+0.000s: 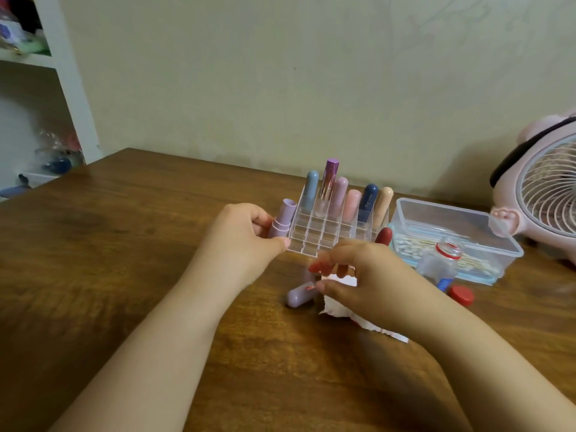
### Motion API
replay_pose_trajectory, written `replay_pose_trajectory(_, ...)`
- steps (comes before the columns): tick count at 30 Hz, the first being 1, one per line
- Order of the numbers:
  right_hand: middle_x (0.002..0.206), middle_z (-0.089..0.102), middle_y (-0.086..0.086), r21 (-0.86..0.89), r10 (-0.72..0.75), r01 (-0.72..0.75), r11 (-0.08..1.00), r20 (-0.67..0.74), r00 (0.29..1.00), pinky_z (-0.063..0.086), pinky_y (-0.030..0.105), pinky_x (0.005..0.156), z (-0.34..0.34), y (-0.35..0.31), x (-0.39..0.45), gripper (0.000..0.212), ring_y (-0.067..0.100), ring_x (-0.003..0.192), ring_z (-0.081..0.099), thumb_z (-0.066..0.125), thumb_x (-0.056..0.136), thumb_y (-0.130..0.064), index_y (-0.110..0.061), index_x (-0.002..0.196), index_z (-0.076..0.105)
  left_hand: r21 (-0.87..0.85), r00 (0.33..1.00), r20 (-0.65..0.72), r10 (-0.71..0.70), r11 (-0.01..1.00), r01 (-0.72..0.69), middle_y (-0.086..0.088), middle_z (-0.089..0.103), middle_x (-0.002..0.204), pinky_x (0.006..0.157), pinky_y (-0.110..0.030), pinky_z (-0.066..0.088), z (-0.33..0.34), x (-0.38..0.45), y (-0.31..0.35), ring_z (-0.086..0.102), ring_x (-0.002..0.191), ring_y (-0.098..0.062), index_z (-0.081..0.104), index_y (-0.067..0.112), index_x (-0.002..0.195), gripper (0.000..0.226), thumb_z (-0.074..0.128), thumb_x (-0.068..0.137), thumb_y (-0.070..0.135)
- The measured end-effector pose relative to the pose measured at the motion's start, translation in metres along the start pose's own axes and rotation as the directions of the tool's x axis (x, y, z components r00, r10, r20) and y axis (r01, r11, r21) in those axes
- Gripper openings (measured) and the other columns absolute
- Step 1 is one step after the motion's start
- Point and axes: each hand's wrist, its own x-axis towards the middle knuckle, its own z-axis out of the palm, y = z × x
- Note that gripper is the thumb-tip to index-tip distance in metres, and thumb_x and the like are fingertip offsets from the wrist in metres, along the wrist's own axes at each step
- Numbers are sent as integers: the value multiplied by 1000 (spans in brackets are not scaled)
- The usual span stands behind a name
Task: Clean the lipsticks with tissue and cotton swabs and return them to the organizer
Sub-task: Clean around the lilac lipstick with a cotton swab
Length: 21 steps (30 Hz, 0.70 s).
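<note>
My left hand (pixel 246 241) grips an uncapped lilac lipstick (pixel 282 221), holding it upright just left of the clear acrylic organizer (pixel 327 238). Its lilac cap (pixel 299 296) lies on the wooden table (pixel 124 244) in front of the organizer. My right hand (pixel 358 275) hovers low beside the cap, thumb and curled fingers pinching a white tissue (pixel 338 307) that trails out under the wrist. The organizer's back row holds several capped lipsticks, among them a metallic purple lipstick (pixel 329 179) and a navy lipstick (pixel 369 201). Its front cells look empty.
A clear plastic box of cotton swabs (pixel 452 219) stands right of the organizer. In front of it are a small open bottle (pixel 442 263) and its red cap (pixel 462 296). A pink desk fan (pixel 545 188) fills the right edge; a white shelf (pixel 62 73) stands back left.
</note>
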Motion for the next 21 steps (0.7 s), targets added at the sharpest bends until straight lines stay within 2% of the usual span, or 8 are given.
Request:
replay_pose_trajectory(3, 114, 55, -16, -24, -4, 8, 1000, 134, 991, 48, 23, 89, 0, -5, 4, 32, 2, 102, 51, 66, 85, -35, -36, 116, 61, 7, 1000, 19, -22, 1000, 22, 5, 62, 78, 60, -28, 45, -3, 2, -1, 59, 74, -11, 63, 23, 81, 16, 78, 76, 20)
replay_pose_trajectory(5, 117, 54, -16, -46, -16, 24, 999, 162, 987, 45, 24, 94, 4, -7, 5, 34, 1, 107, 48, 67, 85, -33, -36, 118, 60, 1, 999, 21, -35, 999, 35, 2, 63, 79, 64, -33, 50, -5, 3, -2, 61, 76, -15, 63, 22, 79, 15, 78, 76, 20)
replay_pose_trajectory(9, 120, 54, -12, -106, -59, 73, 992, 130, 990, 43, 27, 97, 16, -11, 7, 37, 5, 111, 45, 65, 86, -28, -34, 122, 59, -17, 999, 29, -37, 999, 37, 0, 63, 78, 53, -27, 45, -8, 4, -2, 60, 68, -15, 59, 23, 77, 17, 75, 79, 19)
replay_pose_trajectory(12, 118, 57, -9, -155, -99, 116, 981, 114, 989, 41, 30, 97, 24, -11, 11, 34, 9, 110, 47, 63, 88, -24, -31, 122, 61, -27, 999, 34, -24, 999, 25, -5, 65, 78, 56, -28, 42, -7, 4, -3, 58, 65, -18, 64, 18, 80, 13, 76, 77, 21)
replay_pose_trajectory(14, 115, 60, -9, -158, -118, 131, 979, 86, 989, 40, 28, 95, 28, -11, 13, 33, 10, 108, 48, 64, 88, -24, -30, 120, 62, -34, 999, 31, -23, 999, 24, -6, 66, 78, 56, -27, 41, -7, 4, -4, 58, 64, -19, 65, 16, 81, 13, 76, 76, 21)
replay_pose_trajectory(16, 109, 63, -11, -75, -117, 117, 990, 3, 993, 40, 14, 86, 27, -9, 13, 31, 4, 100, 50, 66, 86, -26, -31, 116, 65, -43, 999, 30, -24, 999, 25, -5, 66, 78, 57, -27, 42, -7, 5, -4, 60, 67, -20, 65, 17, 80, 12, 76, 77, 20)
replay_pose_trajectory(18, 101, 64, -17, 109, -53, 67, 992, -127, 991, 41, 6, 75, 23, -7, 11, 26, -3, 92, 55, 68, 84, -29, -33, 110, 66, -41, 999, 30, -14, 999, 15, -4, 65, 77, 57, -27, 42, -7, 4, -3, 61, 68, -19, 64, 18, 80, 12, 75, 78, 20)
replay_pose_trajectory(21, 93, 68, -14, 465, 100, 48, 884, -290, 952, 46, 7, 76, 14, 0, 8, 19, -5, 90, 61, 71, 81, -21, -30, 96, 64, -17, 999, 45, 17, 1000, -16, 4, 62, 76, 54, -22, 37, -5, 2, -2, 57, 68, -9, 62, 22, 81, 11, 73, 80, 22)
